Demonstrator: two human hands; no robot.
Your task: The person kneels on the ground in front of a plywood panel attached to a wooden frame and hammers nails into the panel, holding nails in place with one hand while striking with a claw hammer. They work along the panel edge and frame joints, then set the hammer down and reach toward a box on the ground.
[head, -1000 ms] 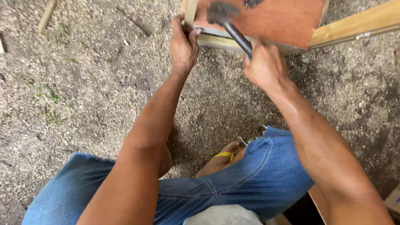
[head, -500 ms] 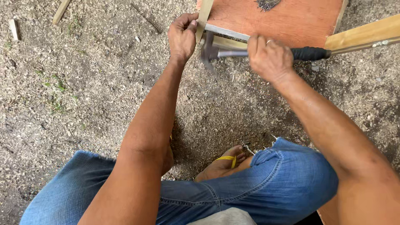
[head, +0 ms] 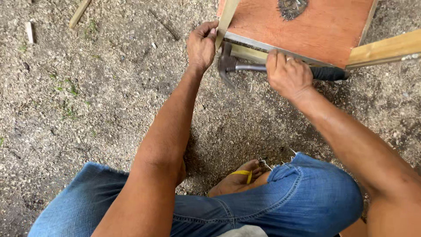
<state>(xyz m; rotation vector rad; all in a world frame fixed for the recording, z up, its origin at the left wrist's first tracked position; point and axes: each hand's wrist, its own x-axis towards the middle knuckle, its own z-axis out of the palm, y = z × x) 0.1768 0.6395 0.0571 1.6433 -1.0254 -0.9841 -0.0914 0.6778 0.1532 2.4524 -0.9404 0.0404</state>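
head view: since a moment ago the hammer (head: 245, 67) has swung down from over the board and now lies level, head low against the reddish board's (head: 302, 30) near edge. its long axis runs left to right, head pointing left, black grip right. the right hand (head: 287, 74) is wrapped round the shaft; the left hand (head: 201, 44) pinches the pale wooden strip (head: 228, 17) at the corner.
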